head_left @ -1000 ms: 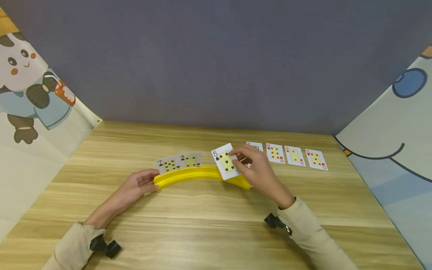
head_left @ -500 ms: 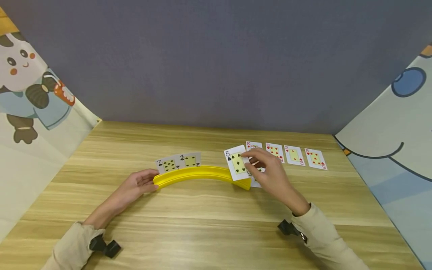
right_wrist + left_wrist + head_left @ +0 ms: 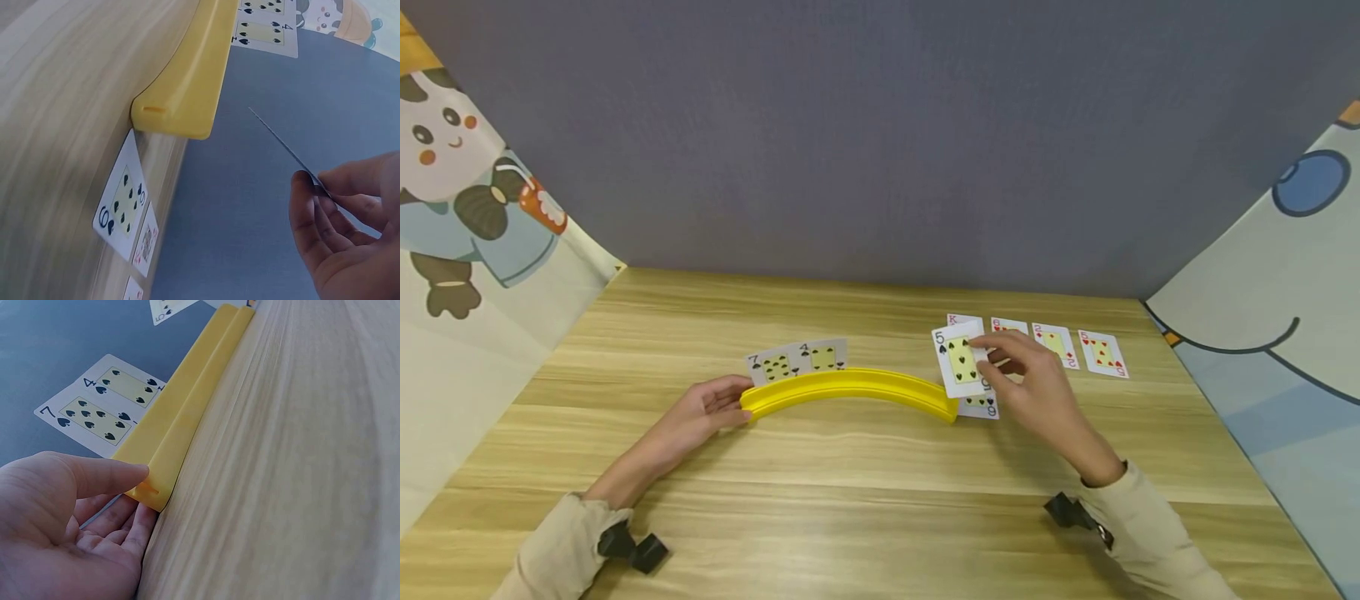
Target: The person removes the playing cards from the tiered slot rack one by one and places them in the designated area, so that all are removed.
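A curved yellow card holder (image 3: 850, 383) stands on the wooden table. My left hand (image 3: 711, 404) grips its left end, thumb on the front face and fingers behind in the left wrist view. Upright in its slot, toward the left, are the seven of spades (image 3: 775, 367) and the four of spades (image 3: 823, 357). My right hand (image 3: 1030, 379) pinches the five of spades (image 3: 957, 362) by its right edge, above the holder's right end. The right wrist view shows this card edge-on, raised over the table. Another spade card (image 3: 125, 200) lies beside the holder's right end, partly covered in the head view.
Behind the right hand, a row of red cards lies face up: a king (image 3: 954, 319), a partly hidden card (image 3: 1008, 325), the two of diamonds (image 3: 1055, 343) and a red five (image 3: 1102, 354). A grey panel (image 3: 880, 150) bounds the table's back, with cartoon-printed panels at both sides.
My right hand has moved right with the five of spades, from over the holder to its right end, and the card has turned more upright. The left hand and holder stay in place.
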Available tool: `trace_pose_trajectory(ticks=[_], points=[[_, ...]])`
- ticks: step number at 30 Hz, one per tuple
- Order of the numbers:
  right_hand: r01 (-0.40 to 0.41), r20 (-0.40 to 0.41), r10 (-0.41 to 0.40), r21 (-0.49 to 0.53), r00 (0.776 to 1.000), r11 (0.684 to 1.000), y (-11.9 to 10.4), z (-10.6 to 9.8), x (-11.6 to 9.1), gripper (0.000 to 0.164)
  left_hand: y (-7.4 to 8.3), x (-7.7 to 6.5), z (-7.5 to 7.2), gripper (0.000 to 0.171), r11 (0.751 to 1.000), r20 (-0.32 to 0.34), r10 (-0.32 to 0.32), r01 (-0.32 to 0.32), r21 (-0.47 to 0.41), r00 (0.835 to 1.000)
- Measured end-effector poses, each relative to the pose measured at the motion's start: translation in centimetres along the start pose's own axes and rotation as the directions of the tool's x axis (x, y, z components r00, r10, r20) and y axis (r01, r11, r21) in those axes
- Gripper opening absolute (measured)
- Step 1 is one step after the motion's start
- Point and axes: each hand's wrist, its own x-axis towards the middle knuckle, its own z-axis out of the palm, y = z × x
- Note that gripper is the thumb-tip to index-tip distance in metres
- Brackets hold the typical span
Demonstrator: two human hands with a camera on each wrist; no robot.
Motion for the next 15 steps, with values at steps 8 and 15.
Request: trace_pose_trajectory(ticks=[8, 15], points=[[-0.006, -0.020, 0.006, -0.032, 1.000, 0.999, 1.5, -0.7, -0.7, 0.030, -0.1, 0.1, 0.0, 0.057, 1.000, -0.004, -0.015, 0.016, 0.021, 1.000], [-0.029, -0.022, 0.028, -0.079, 0.999, 0.996, 2.7, -2.0, -0.7, 0.029, -0.2, 0.1, 0.0, 0.057, 0.999, -0.003, -0.018, 0.018, 0.034, 1.000]])
